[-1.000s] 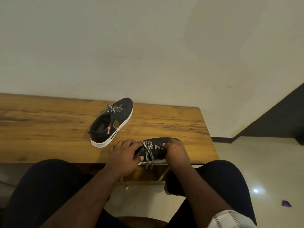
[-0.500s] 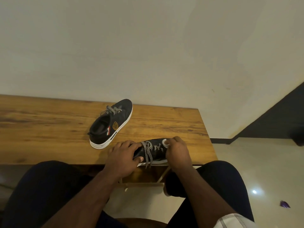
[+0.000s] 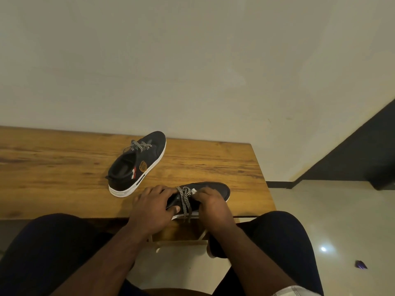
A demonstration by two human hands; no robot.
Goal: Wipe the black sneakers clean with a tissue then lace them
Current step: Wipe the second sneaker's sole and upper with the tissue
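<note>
Two black sneakers with white soles lie on the wooden table (image 3: 64, 167). The near sneaker (image 3: 215, 189) sits at the front edge, toe pointing right, its checkered laces (image 3: 184, 199) hanging over the side. My left hand (image 3: 152, 208) grips its heel end, thumb on the side. My right hand (image 3: 210, 207) rests on the middle of the shoe and pinches a small white tissue (image 3: 194, 190) against the upper. The other sneaker (image 3: 136, 165) stands farther back, toe toward the wall, laces loose on top.
A pale wall runs right behind the table. My knees sit below the table's front edge. To the right lie a glossy tiled floor (image 3: 333, 221), a dark wall panel (image 3: 361, 154) and a small purple scrap (image 3: 361, 264).
My right hand slid from the toe back toward the laces, uncovering the toe cap and showing the tissue. My left hand kept its grip on the heel.
</note>
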